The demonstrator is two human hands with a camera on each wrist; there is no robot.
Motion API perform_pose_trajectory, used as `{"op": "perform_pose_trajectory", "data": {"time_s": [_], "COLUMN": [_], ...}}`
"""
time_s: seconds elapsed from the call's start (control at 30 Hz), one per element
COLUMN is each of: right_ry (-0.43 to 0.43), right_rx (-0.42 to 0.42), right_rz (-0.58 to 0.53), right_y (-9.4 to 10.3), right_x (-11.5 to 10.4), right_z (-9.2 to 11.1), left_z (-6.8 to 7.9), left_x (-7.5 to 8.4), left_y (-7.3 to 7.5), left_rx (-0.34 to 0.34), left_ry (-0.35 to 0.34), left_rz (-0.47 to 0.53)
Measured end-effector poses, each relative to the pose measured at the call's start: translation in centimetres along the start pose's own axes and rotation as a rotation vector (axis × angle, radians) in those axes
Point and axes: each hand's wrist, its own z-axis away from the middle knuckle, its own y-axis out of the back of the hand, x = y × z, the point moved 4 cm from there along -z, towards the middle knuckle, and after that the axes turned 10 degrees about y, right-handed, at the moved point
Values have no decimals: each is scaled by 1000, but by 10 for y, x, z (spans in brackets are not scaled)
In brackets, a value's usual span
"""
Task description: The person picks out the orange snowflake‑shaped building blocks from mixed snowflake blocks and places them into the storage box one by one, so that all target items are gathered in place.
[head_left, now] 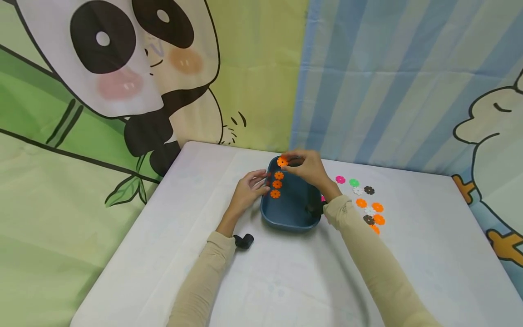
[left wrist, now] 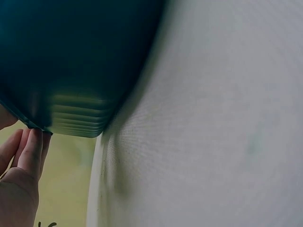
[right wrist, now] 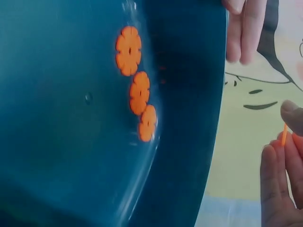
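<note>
the orange disc (head_left: 282,161) is held off the surface (head_left: 261,281), at the far left end of the blue tray (head_left: 292,204) as the head view shows it; its clearance above the rim cannot be told. the right grip (head_left: 306,168) is clamped on the disc, thumb to fingers. the left grip (head_left: 247,190) rests against the tray's left rim, thumb and fingers apart.

handling notes: the disc appears thin and flat, with a notched edge and a small central hole; seen edge-on from the right wrist, it is a narrow strip. judged by look, it is light, stiff plastic, smooth-faced and unlikely to break. pinch it across both faces near the edge, leaving the opposite edge exposed. use light pressure, as smooth faces may slip or twist.

three orange discs (head_left: 277,184) lie flat along the tray's left side. when lifting one from the smooth floor, expect it to slide; a fingernail under a notch should help
</note>
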Motion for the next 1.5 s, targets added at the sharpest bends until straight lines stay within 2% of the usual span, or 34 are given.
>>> {"op": "perform_pose_trajectory", "data": {"time_s": [0.13, 0.3, 0.4, 0.7, 1.03, 1.23, 1.5], "right_ry": [-16, -8, 4, -14, -18, -23, 3], "right_rx": [-80, -235, -301, -418, -531, -594, -649], "right_rz": [80, 206, 228, 207, 268, 264, 283], "right_y": [-8, -20, -28, -47, -54, -58, -61], "right_x": [1, 3, 3, 11, 16, 21, 22], "right_z": [5, 11, 13, 25, 28, 30, 32], "left_z": [-1, -1, -1, -5, -3, -2, 1], "left_x": [-1, -2, -1, -1, 1, 0, 8], "left_y": [0, 0, 0, -2, -2, 0, 0], "left_rx": [26, 29, 21, -21, -4, -1, -47], "left_ry": [-20, -35, -28, -35, -46, -44, -28], "left_rz": [-13, -21, -24, -17, -44, -40, -4]}}
